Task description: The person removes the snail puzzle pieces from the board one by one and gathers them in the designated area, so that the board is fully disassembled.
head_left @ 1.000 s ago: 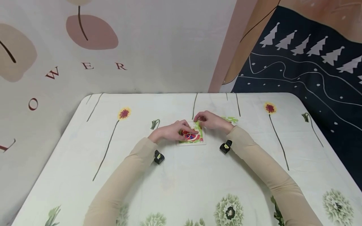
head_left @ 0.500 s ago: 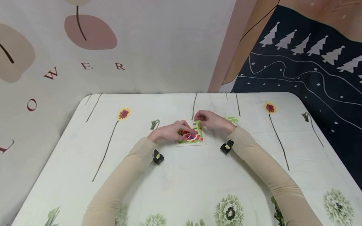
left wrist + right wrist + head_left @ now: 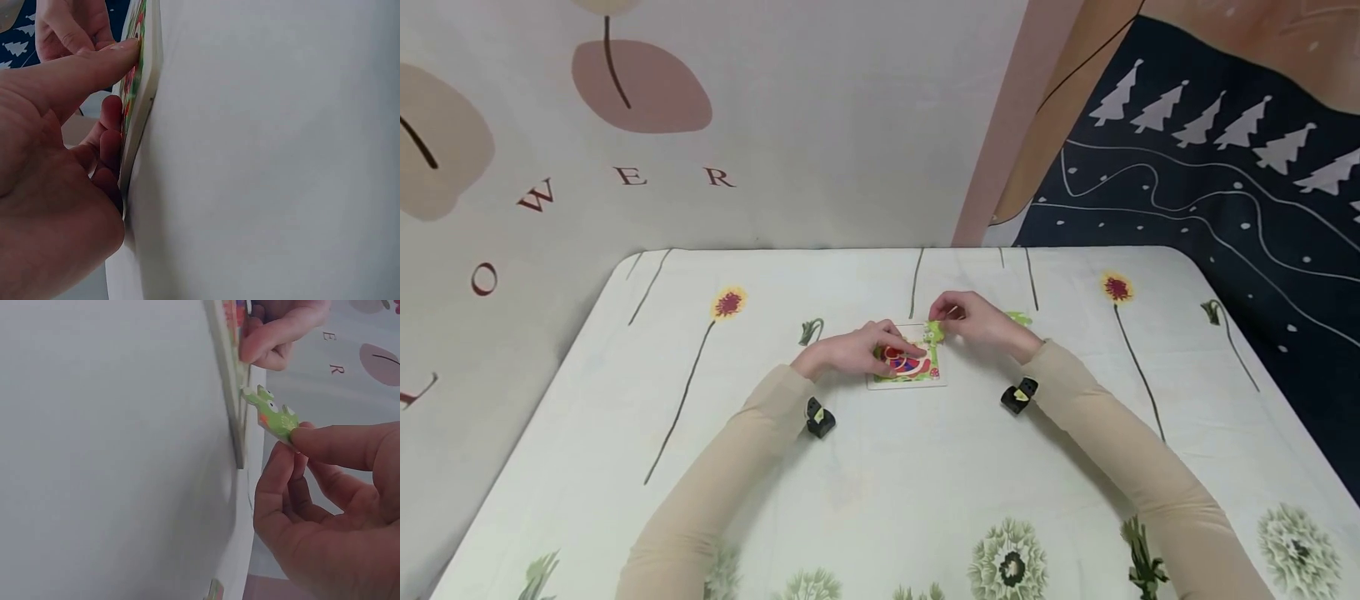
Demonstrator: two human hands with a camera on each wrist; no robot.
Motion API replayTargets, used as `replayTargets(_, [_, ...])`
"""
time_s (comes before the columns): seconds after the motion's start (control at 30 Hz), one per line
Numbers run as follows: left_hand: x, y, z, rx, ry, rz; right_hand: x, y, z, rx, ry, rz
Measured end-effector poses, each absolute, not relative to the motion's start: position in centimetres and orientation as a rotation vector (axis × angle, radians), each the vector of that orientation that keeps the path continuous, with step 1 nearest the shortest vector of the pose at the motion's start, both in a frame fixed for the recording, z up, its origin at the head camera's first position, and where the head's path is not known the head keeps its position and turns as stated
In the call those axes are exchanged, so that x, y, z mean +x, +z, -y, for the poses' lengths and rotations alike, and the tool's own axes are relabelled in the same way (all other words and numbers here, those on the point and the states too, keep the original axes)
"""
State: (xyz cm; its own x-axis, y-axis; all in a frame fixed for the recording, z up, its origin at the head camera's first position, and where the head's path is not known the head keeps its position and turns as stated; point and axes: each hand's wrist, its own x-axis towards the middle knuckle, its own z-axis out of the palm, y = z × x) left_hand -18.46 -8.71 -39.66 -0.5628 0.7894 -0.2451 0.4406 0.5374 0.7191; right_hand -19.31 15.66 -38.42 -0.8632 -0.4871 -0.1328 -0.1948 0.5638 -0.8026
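A small puzzle board (image 3: 906, 384) with a colourful picture in red, blue and green lies on the table, seen edge-on in both wrist views. My left hand (image 3: 857, 348) rests on its left side, one finger reaching across the picture. In the left wrist view, fingertips of the left hand (image 3: 69, 125) press on the board's printed face. My right hand (image 3: 977, 318) pinches a green puzzle piece (image 3: 275, 414) with painted eyes between thumb and fingers. That piece is tilted, near the board's upper right corner, where pale bare backing shows.
Another green piece (image 3: 1019, 318) lies on the table just beyond my right wrist, partly hidden by it. The white tablecloth (image 3: 880, 483) has printed flowers. Behind the table stand a pale printed curtain (image 3: 850, 125) and a dark one with trees.
My right hand has moved a little to the right, bringing the green piece into view at the board's upper right corner. The left hand has stayed in place on the board.
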Motion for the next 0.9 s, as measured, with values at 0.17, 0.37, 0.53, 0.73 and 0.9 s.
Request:
replayTargets(0.17, [-18.4, -39.6, 8.8, 1.008, 0.822, -2.218, -19.0, -38.5, -16.8, -0.524, -1.190, -2.468])
replayTargets(0.37, [-18.5, -39.7, 8.8, 0.995, 0.808, -2.222, -18.8, -38.7, -18.7, -0.476, -1.231, -2.475])
replayTargets(0.53, [-18.6, -39.7, 8.8, 0.993, 0.802, -2.225, -18.7, -38.6, -19.9, -0.476, -1.262, -2.478])
replayTargets(0.73, [-18.5, -39.7, 8.9, 0.984, 0.808, -2.220, -18.6, -38.3, -21.0, -0.434, -1.272, -2.471])
replayTargets(0.9, [-18.5, -39.8, 8.9, 0.983, 0.820, -2.210, -18.4, -38.2, -21.9, -0.396, -1.256, -2.490])
